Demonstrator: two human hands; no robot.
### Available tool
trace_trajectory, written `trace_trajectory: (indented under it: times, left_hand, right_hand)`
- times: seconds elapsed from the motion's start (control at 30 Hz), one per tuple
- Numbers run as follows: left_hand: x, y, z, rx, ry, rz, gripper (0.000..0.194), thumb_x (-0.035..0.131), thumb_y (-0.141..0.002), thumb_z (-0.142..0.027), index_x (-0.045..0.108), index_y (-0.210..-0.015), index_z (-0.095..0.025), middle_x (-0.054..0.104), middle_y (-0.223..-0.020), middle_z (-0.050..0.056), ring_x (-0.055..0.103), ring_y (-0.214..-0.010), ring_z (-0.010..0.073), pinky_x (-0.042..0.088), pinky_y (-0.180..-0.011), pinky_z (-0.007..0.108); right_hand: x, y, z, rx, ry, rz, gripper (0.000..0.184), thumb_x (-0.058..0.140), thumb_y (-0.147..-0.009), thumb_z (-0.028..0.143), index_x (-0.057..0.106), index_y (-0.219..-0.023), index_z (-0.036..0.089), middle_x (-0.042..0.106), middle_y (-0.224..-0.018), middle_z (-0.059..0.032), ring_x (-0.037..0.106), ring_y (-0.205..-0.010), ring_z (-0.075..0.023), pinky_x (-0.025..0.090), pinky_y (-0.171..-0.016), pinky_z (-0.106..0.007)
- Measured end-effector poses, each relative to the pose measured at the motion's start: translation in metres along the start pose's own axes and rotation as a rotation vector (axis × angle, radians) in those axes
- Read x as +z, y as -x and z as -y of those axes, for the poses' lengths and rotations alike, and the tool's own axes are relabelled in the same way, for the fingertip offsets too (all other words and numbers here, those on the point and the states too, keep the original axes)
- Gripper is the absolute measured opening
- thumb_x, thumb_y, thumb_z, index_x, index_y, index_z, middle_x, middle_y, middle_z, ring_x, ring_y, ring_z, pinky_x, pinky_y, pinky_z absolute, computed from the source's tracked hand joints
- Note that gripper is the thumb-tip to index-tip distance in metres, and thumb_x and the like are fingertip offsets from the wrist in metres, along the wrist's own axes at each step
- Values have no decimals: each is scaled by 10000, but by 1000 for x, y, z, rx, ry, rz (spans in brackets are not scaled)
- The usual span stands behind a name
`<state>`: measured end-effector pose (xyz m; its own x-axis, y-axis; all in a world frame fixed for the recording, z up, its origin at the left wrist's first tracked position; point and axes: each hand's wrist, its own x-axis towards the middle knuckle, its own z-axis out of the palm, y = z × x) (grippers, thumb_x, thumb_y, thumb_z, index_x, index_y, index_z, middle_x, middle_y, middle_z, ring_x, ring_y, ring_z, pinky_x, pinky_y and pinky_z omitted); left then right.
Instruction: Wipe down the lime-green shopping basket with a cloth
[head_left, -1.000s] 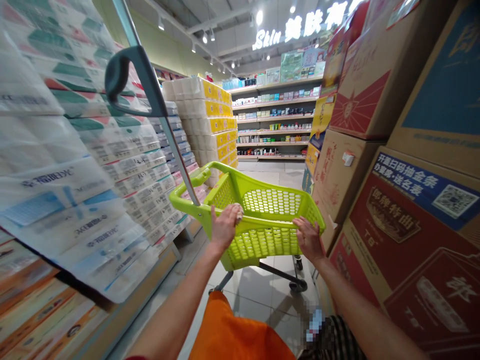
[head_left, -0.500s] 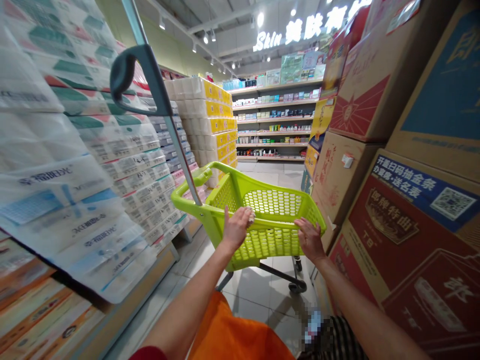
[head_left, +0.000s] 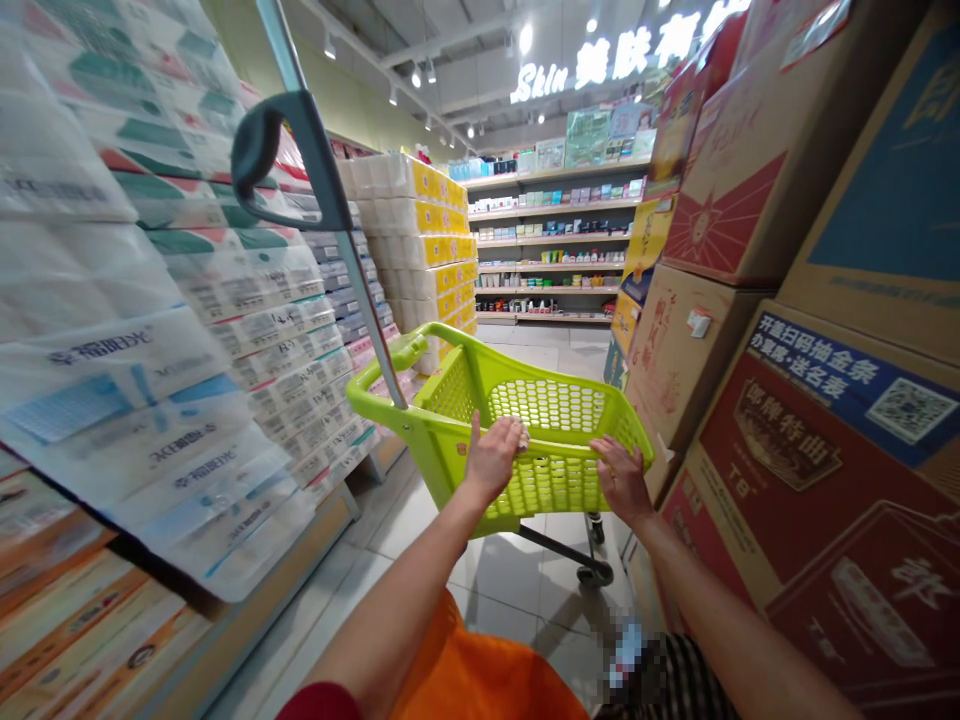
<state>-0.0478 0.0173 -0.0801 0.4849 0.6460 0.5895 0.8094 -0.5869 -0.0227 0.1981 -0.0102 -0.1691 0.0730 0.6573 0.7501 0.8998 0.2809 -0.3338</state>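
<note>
Lime-green plastic, pierced with rows of slots, forms the shopping cart, standing between wrapped paper packs on the left and stacked cartons close by its front end on the right. Pale tiled floor opens beyond, toward shelves holding small boxes and bottles. The left hand holds a pale wad against the near rim; the right hand loosely grips that rim near the front corner.

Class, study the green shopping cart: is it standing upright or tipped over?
The shopping cart is upright: its open top faces up, and its visible dark wheels are down on the tiled floor.
</note>
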Motion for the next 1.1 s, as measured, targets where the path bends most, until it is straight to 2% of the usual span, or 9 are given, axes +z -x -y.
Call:
trace_trajectory:
  times: [0.17,0.3,0.43,0.63,0.7,0.8,0.93,1.0,1.1]
  left_hand:
    - [-33,9,45,-165,-51,-83,366,354,-850,-145,495,-1177,-228,535,-1256,74,494,-1151,194,-14,-1080,534]
    - [-9,1,19,-65,42,3,387,355,-835,-128,470,-1198,-199,557,-1230,81,509,-1135,179,61,-1092,507]
    - [11,-8,-10,-5,93,86,506,395,-814,-184,323,-1309,-111,536,-1239,148,509,-1136,194,148,-1080,496]
    - [-17,6,27,-51,-100,109,449,528,-754,-246,491,-1193,-162,503,-1277,134,383,-1239,287,95,-1062,568]
    - [-21,8,33,-77,-114,83,343,499,-789,-246,549,-1124,-192,572,-1204,104,449,-1185,267,109,-1072,546]
    - [-16,7,32,-117,-116,27,271,448,-835,-261,589,-1061,-210,626,-1121,78,517,-1100,244,116,-1082,517]
    - [-9,4,28,-135,-108,-14,251,418,-856,-270,611,-1012,-236,655,-1051,57,545,-1034,232,122,-1082,511]
    - [-7,3,27,-144,-102,-28,247,412,-860,-276,616,-997,-246,662,-1026,50,550,-1010,232,141,-1072,519]
    - [-8,2,25,-150,-93,-32,245,402,-865,-283,620,-974,-255,671,-993,40,557,-974,228,182,-1047,525]
  right_hand:
    - [-4,-1,6,36,2,-5,330,346,-798,221,594,-1016,204,639,-1067,-67,515,-1101,-242,189,-1009,-506]
    - [-3,-17,45,-5,-48,-6,367,383,-802,266,537,-1124,185,563,-1195,-102,464,-1156,-250,204,-1020,-498]
    - [13,-43,100,-97,-215,121,395,385,-814,254,483,-1192,193,554,-1203,-94,486,-1127,-207,359,-948,-387]
    - [43,-60,144,-69,-94,125,227,492,-770,204,569,-983,216,602,-1109,-95,528,-1039,-249,348,-919,-448]
    - [42,-53,133,-101,-72,107,226,452,-785,142,570,-954,234,604,-1122,-71,531,-1048,-223,321,-949,-442]
    - [22,-29,81,-105,-13,45,247,411,-804,131,569,-962,235,612,-1125,-60,521,-1085,-213,263,-992,-468]
    - [-16,5,2,121,174,-117,276,395,-786,139,572,-990,195,595,-1143,-105,482,-1134,-262,223,-989,-550]
    - [-23,10,-8,195,196,-175,298,380,-774,129,574,-997,174,584,-1150,-127,470,-1143,-262,254,-980,-544]
    - [-10,3,17,107,89,-166,323,347,-776,97,588,-975,177,591,-1134,-110,459,-1158,-216,303,-999,-470]
